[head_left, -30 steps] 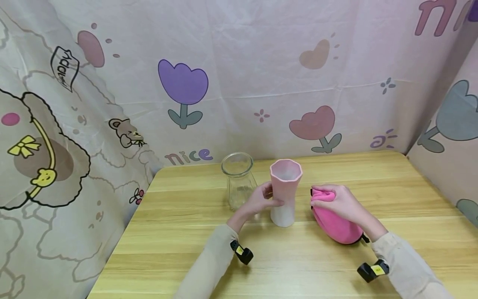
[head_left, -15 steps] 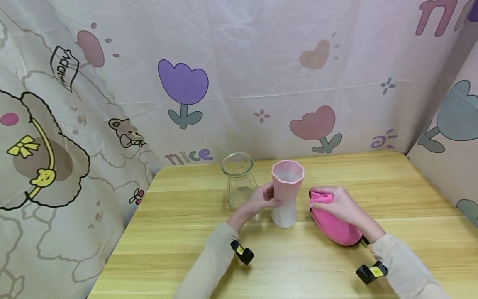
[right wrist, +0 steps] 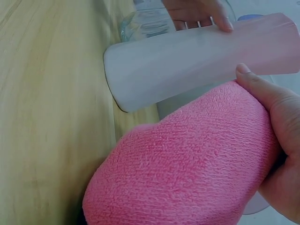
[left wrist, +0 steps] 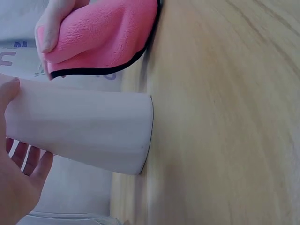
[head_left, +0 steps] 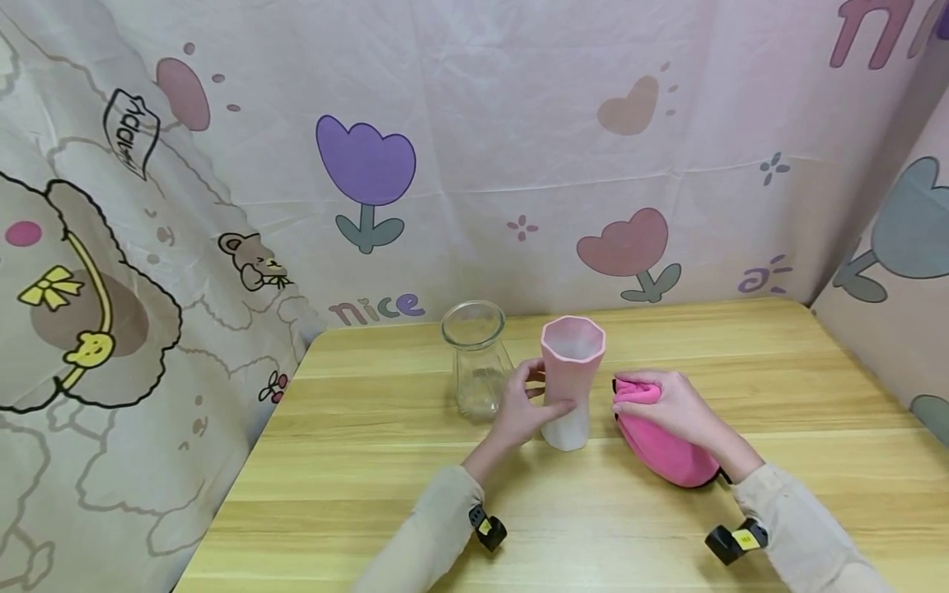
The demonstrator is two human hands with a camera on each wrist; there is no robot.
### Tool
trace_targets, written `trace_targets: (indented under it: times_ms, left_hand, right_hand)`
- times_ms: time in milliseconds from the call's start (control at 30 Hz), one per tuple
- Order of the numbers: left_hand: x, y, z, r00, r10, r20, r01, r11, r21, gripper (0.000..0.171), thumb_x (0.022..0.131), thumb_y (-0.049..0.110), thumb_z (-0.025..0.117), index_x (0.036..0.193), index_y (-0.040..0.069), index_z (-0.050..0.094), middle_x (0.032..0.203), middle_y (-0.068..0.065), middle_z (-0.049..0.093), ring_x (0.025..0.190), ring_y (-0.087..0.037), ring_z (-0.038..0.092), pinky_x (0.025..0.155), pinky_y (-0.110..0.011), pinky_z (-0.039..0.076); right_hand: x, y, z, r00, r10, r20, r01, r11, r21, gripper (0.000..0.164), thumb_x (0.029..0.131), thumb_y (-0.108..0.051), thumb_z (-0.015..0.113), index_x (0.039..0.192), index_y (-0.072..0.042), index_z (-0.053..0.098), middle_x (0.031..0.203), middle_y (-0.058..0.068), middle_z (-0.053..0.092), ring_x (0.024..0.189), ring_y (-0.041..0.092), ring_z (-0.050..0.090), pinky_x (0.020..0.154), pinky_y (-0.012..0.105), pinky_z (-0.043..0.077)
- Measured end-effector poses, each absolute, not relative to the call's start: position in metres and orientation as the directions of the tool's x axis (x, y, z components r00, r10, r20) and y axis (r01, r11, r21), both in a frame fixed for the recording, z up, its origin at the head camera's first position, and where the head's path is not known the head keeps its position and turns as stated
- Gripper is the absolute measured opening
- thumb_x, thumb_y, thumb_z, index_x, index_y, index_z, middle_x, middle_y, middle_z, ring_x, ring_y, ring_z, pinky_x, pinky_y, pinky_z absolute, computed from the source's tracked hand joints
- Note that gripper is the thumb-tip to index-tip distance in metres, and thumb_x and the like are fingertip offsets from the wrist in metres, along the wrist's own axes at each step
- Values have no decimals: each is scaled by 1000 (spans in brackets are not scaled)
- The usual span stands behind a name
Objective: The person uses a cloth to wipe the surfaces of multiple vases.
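Note:
A tall vase [head_left: 569,387], pink at its faceted rim and white toward the base, stands upright on the wooden table. My left hand [head_left: 522,405] holds it from the left, thumb across the front and fingers at the far side. In the left wrist view the vase's white base [left wrist: 117,126] meets the tabletop. To the right, my right hand [head_left: 678,405] pinches the bunched top of a pink cloth [head_left: 670,453] with black edging. The cloth hangs down beside the vase, a small gap apart. Fuzzy pile shows on the cloth [right wrist: 187,159] in the right wrist view.
A clear glass vase [head_left: 474,375] with a wide rim stands just behind and left of my left hand. The wooden table [head_left: 356,461] ends at the back against a printed curtain [head_left: 482,148]. More curtain hangs along both sides.
My left hand has shifted slightly right and its thumb reaches farther across the pink vase. The vase has moved a little to the right. My right hand with the cloth has edged slightly left.

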State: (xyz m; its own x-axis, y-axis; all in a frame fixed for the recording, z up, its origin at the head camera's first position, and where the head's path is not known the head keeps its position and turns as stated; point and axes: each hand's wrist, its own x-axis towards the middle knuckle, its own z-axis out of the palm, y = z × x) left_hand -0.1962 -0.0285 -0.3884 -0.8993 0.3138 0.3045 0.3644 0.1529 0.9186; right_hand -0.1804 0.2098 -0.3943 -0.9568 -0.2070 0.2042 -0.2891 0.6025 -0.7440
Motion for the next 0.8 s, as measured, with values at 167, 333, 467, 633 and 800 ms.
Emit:
trace_targets:
  times_ms: [167,333,467,633,800]
  left_hand:
    - [-195,-29,-389,-901,304,310,365,146,919,58,70,6,76,119,-2,48,112,-17,54,101,-28,52,86,-34,49]
    - [-196,-28,-390,-902,304,305,360,142,922,58,70,6,77,119,-2,48,111,-17,55,101,-29,52,86,-34,49]
    - [-195,-28,-390,-906,299,300,356,153,922,58,70,7,77,120,-2,48,113,-16,55,101,-28,53,86,-33,49]
    - [-195,-28,-389,-905,297,304,361,158,919,58,70,7,77,120,-2,48,113,-16,55,101,-28,53,86,-32,50]
    - [-196,-29,-388,-903,304,304,367,178,913,57,70,8,77,119,-2,48,111,-15,55,100,-27,53,84,-30,50]
  right_hand:
    - [-181,208,-383,-960,-171,220,-279,593,-756,56,77,-35,71,120,-2,58,112,12,63,107,28,56,89,46,46]
    - [-183,203,-353,-948,-120,296,-310,567,-763,56,77,-34,71,122,-5,57,113,10,62,104,20,58,85,36,50]
    - [-185,199,-331,-912,-81,402,-379,542,-750,52,74,-26,75,119,-6,60,111,11,64,97,-3,56,79,13,47]
    - [-187,191,-328,-883,-86,462,-440,497,-748,50,73,-18,76,118,-5,60,111,14,63,94,-13,52,78,6,44]
    - [-187,186,-343,-893,-83,442,-427,464,-776,47,75,-16,74,118,-3,60,114,13,61,98,-4,55,82,10,45]
